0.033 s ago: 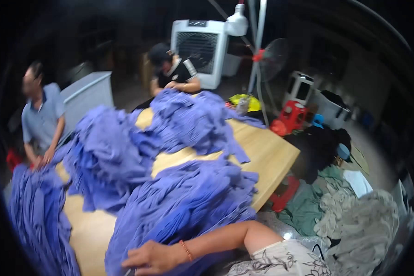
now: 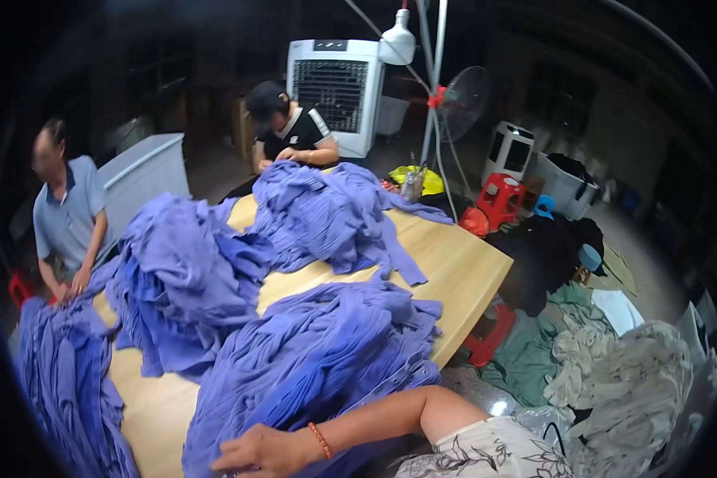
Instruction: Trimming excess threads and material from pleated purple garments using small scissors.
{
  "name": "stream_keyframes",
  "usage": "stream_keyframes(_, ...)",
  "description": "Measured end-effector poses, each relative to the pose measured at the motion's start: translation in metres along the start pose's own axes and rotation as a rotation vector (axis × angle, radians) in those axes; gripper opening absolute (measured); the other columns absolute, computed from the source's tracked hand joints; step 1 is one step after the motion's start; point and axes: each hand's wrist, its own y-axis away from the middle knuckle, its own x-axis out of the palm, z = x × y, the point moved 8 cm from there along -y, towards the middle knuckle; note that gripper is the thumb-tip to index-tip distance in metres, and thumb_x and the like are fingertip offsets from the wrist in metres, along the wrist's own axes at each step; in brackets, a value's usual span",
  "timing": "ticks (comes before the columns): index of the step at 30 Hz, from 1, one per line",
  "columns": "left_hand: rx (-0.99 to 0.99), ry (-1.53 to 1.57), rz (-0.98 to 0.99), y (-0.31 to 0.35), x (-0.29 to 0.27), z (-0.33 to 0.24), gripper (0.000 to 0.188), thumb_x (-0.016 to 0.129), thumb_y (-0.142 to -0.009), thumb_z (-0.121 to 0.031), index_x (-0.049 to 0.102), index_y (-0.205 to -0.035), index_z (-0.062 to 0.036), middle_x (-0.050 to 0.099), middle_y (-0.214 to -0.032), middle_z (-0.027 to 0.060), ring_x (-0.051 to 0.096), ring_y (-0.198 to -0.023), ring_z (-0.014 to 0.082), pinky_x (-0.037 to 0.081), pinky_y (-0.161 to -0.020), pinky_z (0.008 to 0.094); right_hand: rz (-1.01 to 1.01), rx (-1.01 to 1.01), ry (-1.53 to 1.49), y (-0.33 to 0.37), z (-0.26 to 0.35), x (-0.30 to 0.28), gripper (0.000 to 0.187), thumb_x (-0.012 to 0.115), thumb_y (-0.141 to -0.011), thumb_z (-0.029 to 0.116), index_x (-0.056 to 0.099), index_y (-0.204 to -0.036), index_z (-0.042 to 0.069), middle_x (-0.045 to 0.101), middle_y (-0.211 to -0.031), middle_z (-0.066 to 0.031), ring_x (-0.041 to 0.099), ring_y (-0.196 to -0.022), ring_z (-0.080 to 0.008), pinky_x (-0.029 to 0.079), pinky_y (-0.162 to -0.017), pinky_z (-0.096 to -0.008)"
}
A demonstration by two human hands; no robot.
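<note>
A heap of crumpled purple-blue garments (image 2: 319, 350) lies at the near side of the wooden table. My right hand (image 2: 267, 452), with an orange beaded bracelet at the wrist, is over the front of this heap. Its index finger points left and the other fingers bend under, close to the lower edge of the picture. What is between the fingers, if anything, is hidden by the hand and the picture's edge. A row of small eyelets or buttons runs along the heap's right side, above my forearm. My left hand is out of the picture.
More purple-blue piles lie on the table (image 2: 474, 267): one left of centre (image 2: 183, 279), one at the back (image 2: 319, 211), one at the far left (image 2: 68, 374). Two people handle cloth across the table. Green and grey garments (image 2: 629, 382) lie at right, near a red stool (image 2: 502, 195).
The view has shifted slightly and become sharper. My right hand sits a little lower in the picture, still at the front of the same heap.
</note>
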Motion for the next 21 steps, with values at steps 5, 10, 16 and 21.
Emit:
stream_keyframes(5,-0.031,-0.162,-0.011,-0.019,-0.004,0.012,0.036,0.059,-0.098,-0.027,0.064,-0.113,0.0049,0.066,-0.09,0.0104,0.059,-0.074,0.0188,0.047,-0.063,0.03,-0.124,0.02,0.051,0.015,0.01,-0.018,0.026,0.066,-0.092,0.031,0.071,-0.109,0.012,0.065,-0.09,-0.0098,0.066,-0.081,-0.0294,0.051,-0.066,-0.0375)
stream_keyframes(10,-0.209,-0.049,-0.005,-0.029,-0.023,0.03,0.028,0.06,-0.096,-0.008,0.062,-0.12,0.0062,0.07,-0.099,0.0114,0.068,-0.081,0.0175,0.055,-0.074,0.026,-0.213,0.014,0.021,0.018,0.003,-0.013,0.027,0.068,-0.09,0.031,0.071,-0.109,0.012,0.064,-0.088,-0.0095,0.066,-0.078,-0.028,0.051,-0.064,-0.0372)
stream_keyframes(16,-0.038,0.044,0.212,-0.033,-0.017,0.021,0.025,0.059,-0.096,-0.009,0.063,-0.116,0.0047,0.07,-0.09,0.0083,0.066,-0.067,0.0149,0.051,-0.053,0.0227,-0.256,-0.005,0.04,0.02,0.014,-0.022,0.025,0.067,-0.09,0.031,0.072,-0.106,0.012,0.065,-0.088,-0.0088,0.066,-0.079,-0.0286,0.052,-0.065,-0.0372)
stream_keyframes(21,-0.039,0.038,0.149,-0.042,-0.031,0.044,0.022,0.059,-0.096,-0.01,0.063,-0.113,0.0043,0.068,-0.087,0.0067,0.063,-0.064,0.0128,0.046,-0.05,0.0214,-0.307,-0.016,0.057,0.031,0.004,-0.016,0.025,0.067,-0.089,0.031,0.073,-0.104,0.012,0.066,-0.088,-0.0086,0.067,-0.081,-0.0275,0.051,-0.065,-0.0372)
